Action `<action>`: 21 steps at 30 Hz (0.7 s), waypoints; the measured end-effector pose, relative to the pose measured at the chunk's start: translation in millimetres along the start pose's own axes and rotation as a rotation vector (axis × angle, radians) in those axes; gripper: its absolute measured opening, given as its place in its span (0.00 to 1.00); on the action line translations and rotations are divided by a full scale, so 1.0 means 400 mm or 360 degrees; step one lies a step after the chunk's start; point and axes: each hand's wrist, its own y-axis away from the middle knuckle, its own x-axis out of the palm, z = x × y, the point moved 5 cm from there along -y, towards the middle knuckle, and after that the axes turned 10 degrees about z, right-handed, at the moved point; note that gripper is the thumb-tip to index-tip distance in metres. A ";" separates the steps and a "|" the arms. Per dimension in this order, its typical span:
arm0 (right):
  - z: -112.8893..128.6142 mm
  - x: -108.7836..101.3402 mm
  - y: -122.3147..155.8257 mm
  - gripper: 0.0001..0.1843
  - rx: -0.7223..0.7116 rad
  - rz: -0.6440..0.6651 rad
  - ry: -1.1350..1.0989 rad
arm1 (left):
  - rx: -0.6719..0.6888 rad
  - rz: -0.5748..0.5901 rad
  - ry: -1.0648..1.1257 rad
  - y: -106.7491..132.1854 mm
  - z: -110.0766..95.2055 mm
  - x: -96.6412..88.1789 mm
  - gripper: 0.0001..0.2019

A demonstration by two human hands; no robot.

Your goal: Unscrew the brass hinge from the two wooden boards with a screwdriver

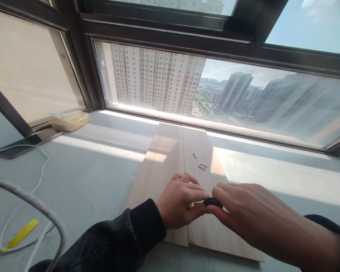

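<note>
Dark-handled driver between two hands, over pale boards

Item one: a screwdriver [211,203], black grip, metal shaft; centre of the frame, right of middle, lying nearly level above the boards.
Item two: right hand [231,202], closed round that grip.
Item three: left hand [180,202], fingers curled about the shaft's far end; whether they pinch anything there I cannot tell.
Item four: left board [160,162] and right board [215,232], edge to edge on the counter [96,177].
Item five: one screw [194,156] and a pair of screws [201,168], loose on the right board, beyond the hands.
Item six: white cable [43,164] with yellow tag [22,235], lower left.
Handling note, my judgement: keep the shaft steady and straight, turn slowly under light pressure, guard the left fingertips from slips.
</note>
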 end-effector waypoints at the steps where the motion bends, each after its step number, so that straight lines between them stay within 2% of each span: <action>1: -0.007 0.002 0.001 0.20 0.0092 0.0010 0.0030 | -0.0025 -0.0046 -0.0014 0.002 -0.001 0.003 0.12; 4: -0.009 0.006 0.001 0.26 0.0334 0.0026 0.0090 | -0.0064 -0.0162 -0.0079 0.007 -0.003 0.007 0.12; 7: 0.014 0.004 -0.011 0.19 0.0296 0.0056 0.0059 | -0.0096 -0.0215 -0.0106 0.008 0.004 -0.003 0.12; 11: 0.024 -0.002 -0.026 0.10 0.0085 0.0218 -0.0057 | 0.0059 0.0025 0.0074 -0.004 0.008 -0.017 0.13; 13: 0.012 -0.008 -0.027 0.09 0.0002 0.0285 -0.0113 | 0.0136 0.0161 0.0159 -0.008 0.010 -0.020 0.14; 15: 0.000 -0.013 -0.024 0.09 -0.0060 0.0342 -0.0156 | 0.0158 0.0214 0.0207 -0.010 0.015 -0.020 0.12; 18: -0.012 -0.017 -0.018 0.13 -0.0008 0.0369 -0.0123 | 0.0101 0.0140 0.0185 -0.008 0.023 -0.014 0.11; 21: -0.017 -0.018 -0.011 0.22 0.0216 0.0271 0.0091 | 0.0030 0.0042 0.0132 -0.002 0.018 -0.003 0.11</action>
